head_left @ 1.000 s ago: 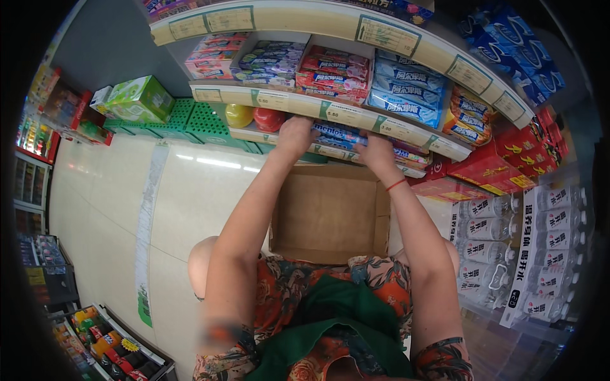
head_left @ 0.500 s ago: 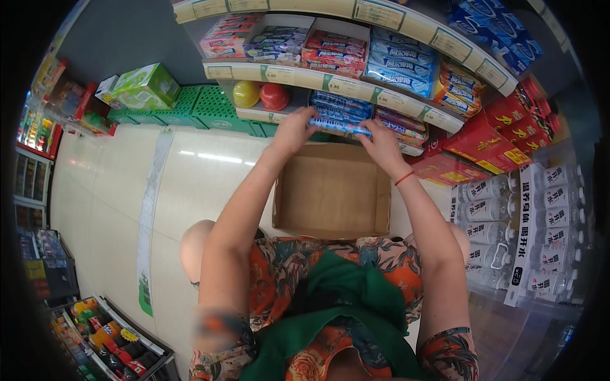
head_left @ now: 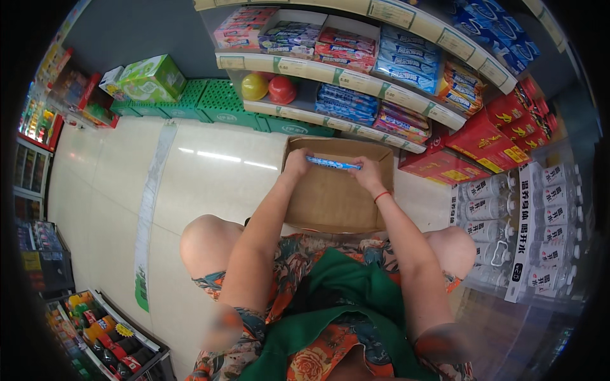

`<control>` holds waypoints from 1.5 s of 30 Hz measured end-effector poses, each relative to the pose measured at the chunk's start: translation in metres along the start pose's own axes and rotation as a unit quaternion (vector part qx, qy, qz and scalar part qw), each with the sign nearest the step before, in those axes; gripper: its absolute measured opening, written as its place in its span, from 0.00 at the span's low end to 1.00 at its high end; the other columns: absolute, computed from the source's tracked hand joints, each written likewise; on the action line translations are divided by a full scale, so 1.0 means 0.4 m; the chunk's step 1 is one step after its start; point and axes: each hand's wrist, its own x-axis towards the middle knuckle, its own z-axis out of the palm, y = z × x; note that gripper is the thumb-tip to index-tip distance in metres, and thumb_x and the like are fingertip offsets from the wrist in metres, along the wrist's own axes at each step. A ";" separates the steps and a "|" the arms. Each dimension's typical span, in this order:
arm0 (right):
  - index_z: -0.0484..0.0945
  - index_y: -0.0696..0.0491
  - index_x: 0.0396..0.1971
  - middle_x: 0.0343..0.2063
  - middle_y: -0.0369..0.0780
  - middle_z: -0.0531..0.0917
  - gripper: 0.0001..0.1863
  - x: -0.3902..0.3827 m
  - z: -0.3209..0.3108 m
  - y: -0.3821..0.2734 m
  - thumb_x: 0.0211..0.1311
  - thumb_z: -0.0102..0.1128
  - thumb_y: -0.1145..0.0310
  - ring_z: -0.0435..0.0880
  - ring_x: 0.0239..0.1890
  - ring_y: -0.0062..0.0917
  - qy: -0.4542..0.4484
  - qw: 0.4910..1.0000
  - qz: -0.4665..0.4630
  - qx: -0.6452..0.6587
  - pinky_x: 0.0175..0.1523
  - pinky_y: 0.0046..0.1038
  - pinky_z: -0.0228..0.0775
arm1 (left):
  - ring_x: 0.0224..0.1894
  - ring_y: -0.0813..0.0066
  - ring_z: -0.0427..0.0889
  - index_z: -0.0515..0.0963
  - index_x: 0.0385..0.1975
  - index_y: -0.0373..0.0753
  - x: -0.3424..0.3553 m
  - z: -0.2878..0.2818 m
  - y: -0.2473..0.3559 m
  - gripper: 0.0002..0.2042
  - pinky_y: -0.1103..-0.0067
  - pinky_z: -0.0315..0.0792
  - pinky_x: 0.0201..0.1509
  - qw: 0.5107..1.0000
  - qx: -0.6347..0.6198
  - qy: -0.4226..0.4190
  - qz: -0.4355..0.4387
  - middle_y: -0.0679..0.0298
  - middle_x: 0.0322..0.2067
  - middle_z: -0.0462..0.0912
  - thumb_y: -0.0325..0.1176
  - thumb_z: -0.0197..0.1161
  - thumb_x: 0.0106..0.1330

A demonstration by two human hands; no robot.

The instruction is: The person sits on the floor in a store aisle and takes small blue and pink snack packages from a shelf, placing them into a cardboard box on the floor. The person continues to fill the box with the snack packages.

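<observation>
A slim blue candy pack (head_left: pixel 333 163) is stretched level between my two hands, above the far part of a cardboard box (head_left: pixel 311 214). My left hand (head_left: pixel 297 162) is closed on its left end, and my right hand (head_left: pixel 367 173) pinches its right end. Inside, the box shows bare brown cardboard; it sits on the floor between my knees. Just beyond it, the lowest shelf carries a stack of similar blue packs (head_left: pixel 347 103), with purple and pink packs (head_left: pixel 403 120) to their right.
A yellow ball (head_left: pixel 255 86) and a red ball (head_left: pixel 282 90) share the low shelf. Above are more boxed sweets (head_left: pixel 345 46). Red cartons (head_left: pixel 473 149) and bottled water packs (head_left: pixel 486 209) stand at right. Green crates (head_left: pixel 227 103) line the far left; a drinks rack (head_left: pixel 108 333) is at near left.
Both hands have come back from the low shelf toward me, bringing the blue candy pack over the box. The stack of blue packs on the shelf is now uncovered.
</observation>
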 end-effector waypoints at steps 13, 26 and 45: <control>0.74 0.59 0.34 0.29 0.37 0.79 0.11 0.071 0.119 0.105 0.52 0.64 0.74 0.80 0.23 0.19 -0.041 0.971 0.209 0.109 0.25 0.20 0.71 | 0.41 0.59 0.80 0.79 0.36 0.42 0.038 0.111 -0.108 0.16 0.71 0.72 0.46 0.985 -0.062 0.004 -0.163 0.56 0.35 0.82 0.32 0.68 0.45; 0.65 0.62 0.55 0.43 0.43 0.78 0.26 0.097 0.178 0.153 0.55 0.59 0.76 0.79 0.40 0.24 -0.086 0.863 0.333 0.371 0.45 0.24 0.72 | 0.50 0.58 0.77 0.75 0.49 0.36 0.081 0.218 -0.212 0.24 0.73 0.69 0.55 0.949 -0.185 -0.011 -0.254 0.49 0.45 0.78 0.34 0.64 0.50; 0.74 0.55 0.46 0.37 0.35 0.80 0.14 0.079 0.041 -0.053 0.60 0.56 0.70 0.78 0.38 0.18 -0.067 0.948 0.109 0.291 0.41 0.19 0.69 | 0.46 0.62 0.80 0.74 0.48 0.34 0.078 0.037 0.134 0.19 0.74 0.72 0.50 0.986 -0.160 -0.013 -0.033 0.53 0.43 0.81 0.37 0.59 0.60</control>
